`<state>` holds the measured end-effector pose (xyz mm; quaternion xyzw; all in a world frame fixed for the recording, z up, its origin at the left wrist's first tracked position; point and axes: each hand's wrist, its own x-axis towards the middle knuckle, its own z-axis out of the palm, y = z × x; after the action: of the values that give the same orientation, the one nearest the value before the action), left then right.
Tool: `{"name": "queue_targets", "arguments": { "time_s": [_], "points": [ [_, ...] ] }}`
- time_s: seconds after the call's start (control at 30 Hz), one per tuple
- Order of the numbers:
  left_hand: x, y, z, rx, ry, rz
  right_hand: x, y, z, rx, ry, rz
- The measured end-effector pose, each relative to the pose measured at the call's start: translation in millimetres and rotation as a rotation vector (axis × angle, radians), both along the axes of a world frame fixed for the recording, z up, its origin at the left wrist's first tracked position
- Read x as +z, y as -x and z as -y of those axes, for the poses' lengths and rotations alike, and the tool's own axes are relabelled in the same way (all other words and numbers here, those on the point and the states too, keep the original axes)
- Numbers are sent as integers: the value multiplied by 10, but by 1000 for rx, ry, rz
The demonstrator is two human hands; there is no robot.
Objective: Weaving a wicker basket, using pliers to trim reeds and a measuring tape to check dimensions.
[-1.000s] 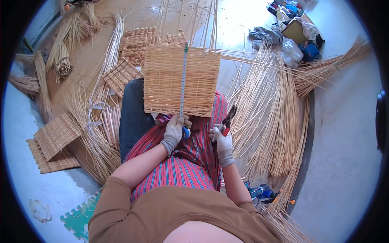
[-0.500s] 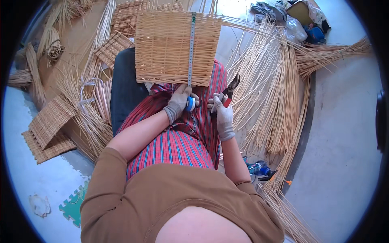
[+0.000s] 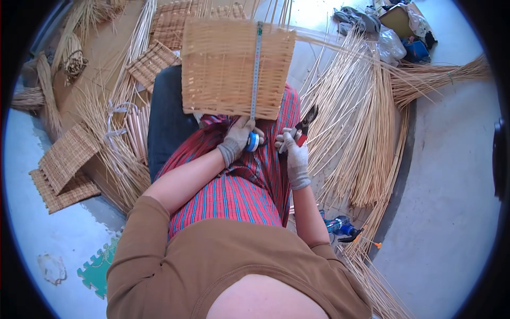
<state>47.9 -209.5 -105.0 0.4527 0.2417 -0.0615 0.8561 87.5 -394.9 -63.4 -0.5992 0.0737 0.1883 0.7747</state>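
Floor (image 3: 313, 16), cane bundles (image 3: 366, 159) around wicker panel (image 3: 223, 69)

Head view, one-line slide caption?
Left hand holds a tape measure run along wickerwork; right hand holds pruners, with loose canes on the floor beyond.

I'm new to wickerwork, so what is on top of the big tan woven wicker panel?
A narrow, pale measuring tape runs down over the tan woven wicker panel; the weave directly beneath is covered.
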Motion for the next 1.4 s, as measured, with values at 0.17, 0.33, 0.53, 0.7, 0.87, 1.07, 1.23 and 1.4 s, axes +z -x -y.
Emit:
{"name": "queue_targets", "arguments": {
  "time_s": [0.17,0.33,0.53,0.7,0.87,1.07,1.23,1.4],
  "points": [
    [-50,72,4,-58,6,-54,189,-150,-6,258,369,66],
    [-106,269,-105,-58,-53,-95,1676,-1153,-230,329,1037,1166],
    [448,84,-407,163,-295,192,2840,-2494,-795,442,1541,1852],
    [1141,-523,-806,281,-621,472,2753,-2710,-1374,872,1896,1947],
    [1633,-1069,-1086,307,-1160,579,2627,-2675,-1641,1000,1861,1926],
    [1430,-1478,-1183,305,-1576,525,2530,-2682,-1550,983,1849,1874],
    [1568,-1573,-1118,190,-1526,620,2675,-2859,-1236,978,1782,1730],
    [1688,-1792,-1034,5,-1735,515,2997,-2873,-970,949,1841,1698]
  ]
}}
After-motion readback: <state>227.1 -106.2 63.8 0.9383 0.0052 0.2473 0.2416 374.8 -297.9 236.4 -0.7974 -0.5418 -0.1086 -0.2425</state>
